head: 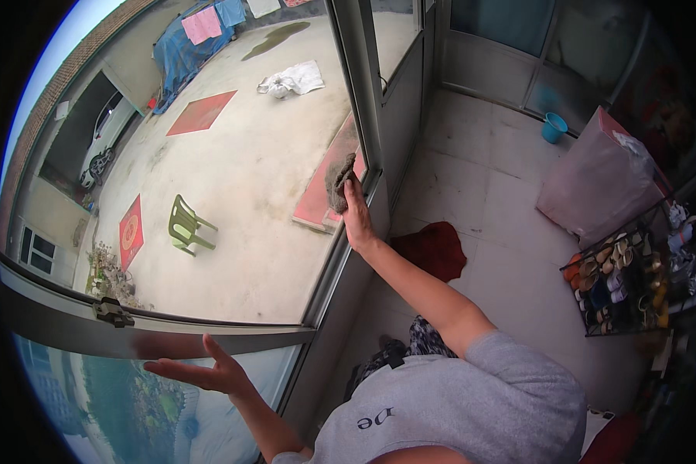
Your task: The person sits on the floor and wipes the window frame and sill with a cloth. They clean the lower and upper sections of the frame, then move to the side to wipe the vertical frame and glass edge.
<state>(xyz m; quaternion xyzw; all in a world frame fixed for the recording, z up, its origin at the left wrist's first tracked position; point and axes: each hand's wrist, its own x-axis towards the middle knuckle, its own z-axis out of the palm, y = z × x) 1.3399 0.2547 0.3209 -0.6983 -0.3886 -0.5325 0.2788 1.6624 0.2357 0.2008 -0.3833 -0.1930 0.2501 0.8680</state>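
Note:
A crumpled grey-brown cloth [341, 184] is in my right hand [358, 219], my arm stretched forward. The cloth is at the glass pane [249, 174] of a metal-framed window, near the frame's far corner; a dark patch beside it looks like its reflection. My left hand [209, 371] is raised with the thumb and fingers apart, holding nothing. It is near the lower window rail [174, 342], in front of a lower panel with a printed landscape [145, 400]. Whether that hand touches the panel cannot be told.
A dark red mat [432, 249] lies on the tiled floor to my right. Beyond stand a blue bucket [554, 127], a pink plastic-covered box [597, 180] and a rack of shoes [620, 284]. A latch [113, 312] sits on the window rail. Outside, a green plastic chair [188, 226] stands in the yard.

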